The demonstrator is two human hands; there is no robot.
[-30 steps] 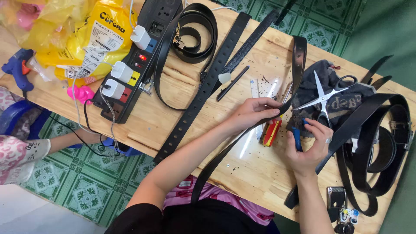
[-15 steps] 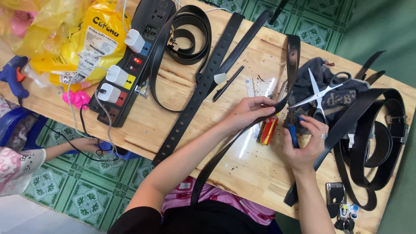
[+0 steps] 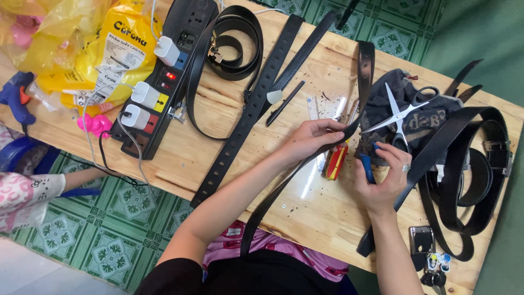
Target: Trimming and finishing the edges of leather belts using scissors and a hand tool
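Left hand: grip pinched on a black belt, fingers curled over the strap near the middle of the wooden surface. The belt runs from the far edge, under this hand, and down off the near edge toward the person's lap.

Right hand: grip closed on a small blue tool, held upright just beside the belt; what kind of tool cannot be told.

Beneath the hands: a red and yellow item, lying flat, touching the belt's underside or just below it.

Right of the hands: scissors, blades open, resting on a dark cloth. Beyond that, a heap of black belts, coiled and overlapping.

Centre: a long strap with holes, lying diagonally; a dark pen-like stick beside it.

Left: a black power strip with white plugs in it; a yellow bag; a blue glue gun at the edge.

Near right corner: a bunch of keys.

Lower left, off the surface: another person's patterned sleeve, over a green tiled floor.
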